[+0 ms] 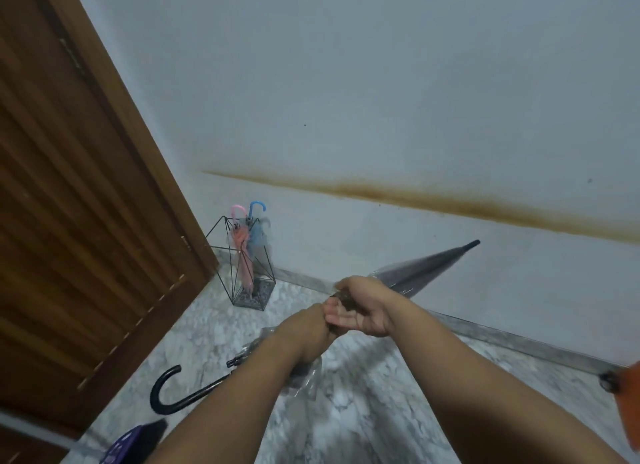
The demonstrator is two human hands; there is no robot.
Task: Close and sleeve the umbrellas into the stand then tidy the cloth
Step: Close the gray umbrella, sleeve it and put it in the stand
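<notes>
A closed grey umbrella [426, 269] points up and to the right, its black tip near the wall. My right hand [363, 307] grips its folded canopy near the lower end. My left hand [311, 325] holds the same umbrella just below, fingers curled round it, with a clear plastic sleeve [304, 377] hanging under my left wrist. The umbrella's black hooked handle [166, 391] shows below my left forearm. A black wire stand [242, 259] in the corner holds a pink umbrella [242, 252] and a blue umbrella [256, 231], both sleeved.
A brown wooden door [86, 203] stands at the left, next to the stand. The floor [363, 411] is grey-white marble. A purple object [135, 439] lies at the bottom left and an orange item [627, 394] sits at the right edge.
</notes>
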